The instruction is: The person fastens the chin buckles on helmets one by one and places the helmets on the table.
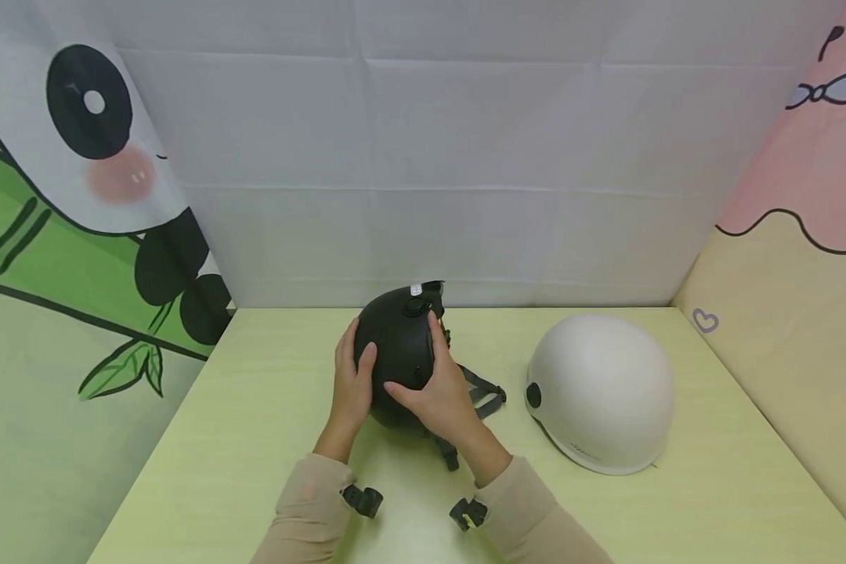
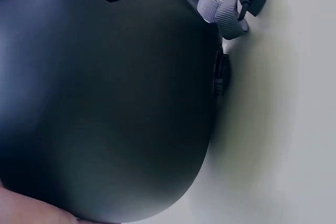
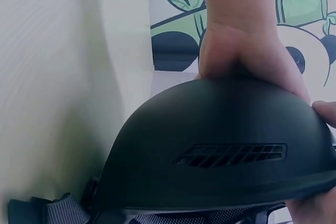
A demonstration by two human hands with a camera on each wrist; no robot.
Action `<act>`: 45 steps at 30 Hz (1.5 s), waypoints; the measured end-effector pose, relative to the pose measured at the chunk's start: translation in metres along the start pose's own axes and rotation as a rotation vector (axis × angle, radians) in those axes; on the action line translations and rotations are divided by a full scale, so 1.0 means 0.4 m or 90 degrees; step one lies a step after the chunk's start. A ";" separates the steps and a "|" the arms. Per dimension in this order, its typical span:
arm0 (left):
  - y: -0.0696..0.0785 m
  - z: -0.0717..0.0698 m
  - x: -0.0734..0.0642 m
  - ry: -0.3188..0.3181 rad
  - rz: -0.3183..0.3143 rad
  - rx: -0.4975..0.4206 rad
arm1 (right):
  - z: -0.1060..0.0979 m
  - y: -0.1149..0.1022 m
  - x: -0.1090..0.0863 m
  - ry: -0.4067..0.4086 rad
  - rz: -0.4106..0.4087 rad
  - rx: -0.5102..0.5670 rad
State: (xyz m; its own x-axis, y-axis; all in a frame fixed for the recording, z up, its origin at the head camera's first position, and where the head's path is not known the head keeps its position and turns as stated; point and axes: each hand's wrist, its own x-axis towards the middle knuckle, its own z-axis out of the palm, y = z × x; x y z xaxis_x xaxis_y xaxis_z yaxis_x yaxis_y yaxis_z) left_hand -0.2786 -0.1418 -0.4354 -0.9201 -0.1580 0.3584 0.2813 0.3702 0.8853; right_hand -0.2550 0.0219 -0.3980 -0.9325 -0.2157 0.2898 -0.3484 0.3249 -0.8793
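Observation:
A black helmet is tipped on its side between both hands, above the middle of the table. My left hand grips its left side, thumb over the shell. On the right side, my right hand holds it near the rim, with thumb and fingers spread around the edge. Grey straps hang out of the opening to the right and below. A slatted vent shows on the shell in the right wrist view. In the left wrist view the smooth shell fills most of the picture; the inside stays mostly hidden.
A white helmet with a dark round fitting rests dome up on the right of the pale yellow table. Behind stands a grey-white cloth wall. Cartoon-printed panels flank the table. Small black cameras sit at both wrists.

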 end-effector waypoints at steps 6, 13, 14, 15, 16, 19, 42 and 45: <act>0.000 -0.002 -0.002 -0.013 0.003 -0.004 | 0.001 0.001 -0.002 0.009 0.002 -0.011; 0.021 -0.027 0.001 -0.053 0.005 0.045 | 0.001 -0.006 -0.007 0.003 0.014 0.011; 0.027 -0.031 0.002 -0.063 0.004 0.057 | 0.000 -0.007 -0.008 0.004 0.014 0.012; 0.035 -0.033 0.004 -0.072 0.004 0.067 | 0.001 -0.006 -0.009 0.003 0.013 0.012; 0.042 -0.035 0.005 -0.081 0.005 0.083 | 0.001 -0.006 -0.011 0.002 0.012 0.010; 0.063 -0.037 0.009 -0.102 0.012 0.131 | 0.004 -0.005 -0.015 -0.003 0.007 0.003; 0.131 -0.023 0.035 -0.125 0.105 0.277 | 0.001 0.016 -0.032 -0.033 -0.022 0.120; 0.135 -0.023 0.038 -0.127 0.100 0.284 | -0.003 0.021 -0.034 -0.046 -0.025 0.133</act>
State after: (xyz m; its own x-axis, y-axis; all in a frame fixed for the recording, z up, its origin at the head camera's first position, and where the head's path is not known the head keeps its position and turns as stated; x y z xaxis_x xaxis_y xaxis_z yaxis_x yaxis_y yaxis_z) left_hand -0.2749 -0.1324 -0.3794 -0.9223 0.0923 0.3752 0.3166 0.7372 0.5969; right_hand -0.2453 0.0285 -0.4091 -0.9070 -0.2916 0.3038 -0.3494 0.1182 -0.9295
